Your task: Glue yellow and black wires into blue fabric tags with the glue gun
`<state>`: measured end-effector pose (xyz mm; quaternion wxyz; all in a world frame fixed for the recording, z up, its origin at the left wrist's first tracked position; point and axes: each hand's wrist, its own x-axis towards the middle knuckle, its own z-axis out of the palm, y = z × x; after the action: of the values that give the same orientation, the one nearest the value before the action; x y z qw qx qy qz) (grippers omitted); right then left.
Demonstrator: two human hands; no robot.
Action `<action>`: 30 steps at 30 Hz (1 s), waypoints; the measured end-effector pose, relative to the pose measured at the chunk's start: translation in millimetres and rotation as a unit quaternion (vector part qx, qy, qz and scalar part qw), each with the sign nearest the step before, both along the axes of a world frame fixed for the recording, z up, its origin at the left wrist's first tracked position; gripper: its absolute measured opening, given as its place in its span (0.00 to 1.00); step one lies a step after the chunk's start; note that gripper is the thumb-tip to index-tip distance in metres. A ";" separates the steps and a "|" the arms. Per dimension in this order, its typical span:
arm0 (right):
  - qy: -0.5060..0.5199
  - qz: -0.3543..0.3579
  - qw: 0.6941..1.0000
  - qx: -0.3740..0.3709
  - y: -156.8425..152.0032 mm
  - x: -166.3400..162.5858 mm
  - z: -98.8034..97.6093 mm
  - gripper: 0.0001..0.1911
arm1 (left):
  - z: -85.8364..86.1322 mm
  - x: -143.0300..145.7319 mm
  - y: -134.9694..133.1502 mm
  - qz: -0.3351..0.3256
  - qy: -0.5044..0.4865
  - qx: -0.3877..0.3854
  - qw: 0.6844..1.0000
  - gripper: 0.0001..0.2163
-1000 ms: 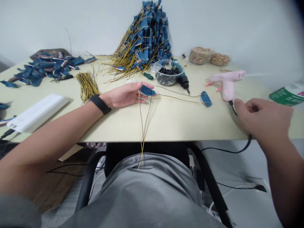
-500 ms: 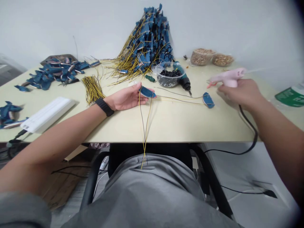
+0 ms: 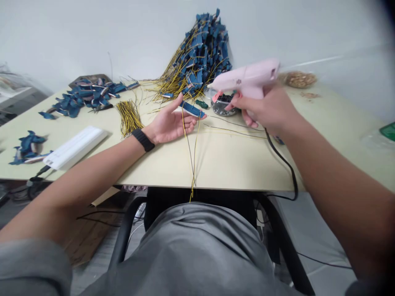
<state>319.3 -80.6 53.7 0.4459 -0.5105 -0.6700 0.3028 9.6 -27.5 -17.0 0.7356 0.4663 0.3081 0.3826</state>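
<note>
My left hand point(image 3: 169, 122) lies palm up on the beige table point(image 3: 234, 158), its fingers cradling a small blue part point(image 3: 191, 109). Yellow and black wires point(image 3: 191, 152) hang from that part over the table's front edge onto my lap. My right hand point(image 3: 268, 109) grips a pink glue gun point(image 3: 247, 78), lifted above the table, nozzle aimed left toward the blue part, a short gap away. The gun's black cord point(image 3: 285, 162) trails off the front edge.
A tall heap of blue parts with yellow wires point(image 3: 200, 57) stands at the back. More blue parts point(image 3: 88, 95) lie back left, by a bundle of yellow wires point(image 3: 128, 116). A white strip point(image 3: 75, 146) lies left. A bowl of black bits point(image 3: 222, 105) sits behind the gun.
My right hand reached the glue gun on the right, took hold of it, lifted it and carried it left toward the blue part. My left hand stayed put.
</note>
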 end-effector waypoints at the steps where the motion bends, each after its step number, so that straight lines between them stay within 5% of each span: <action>1: -0.003 0.005 1.000 -0.004 -0.3 -1.3 -4.8 0.04 | -0.5 -0.4 0.5 0.003 0.003 0.002 1.000 0.35; 6: -0.047 0.018 0.998 -0.022 -6.6 4.4 -21.8 0.13 | -2.7 -0.8 1.3 0.012 0.001 -0.027 1.000 0.28; 14: -0.090 -0.013 0.995 -0.048 -9.9 0.7 -21.4 0.03 | -2.7 1.1 1.2 0.012 0.033 -0.009 0.999 0.29; 30: -0.125 -0.019 0.992 -0.014 -2.4 3.5 -32.4 0.08 | 1.3 4.0 -5.5 0.008 0.035 -0.001 0.999 0.28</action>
<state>322.8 -83.0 21.3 0.3567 -0.5635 -0.7063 0.2375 13.6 -33.1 -15.7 0.7220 0.4757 0.3378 0.3718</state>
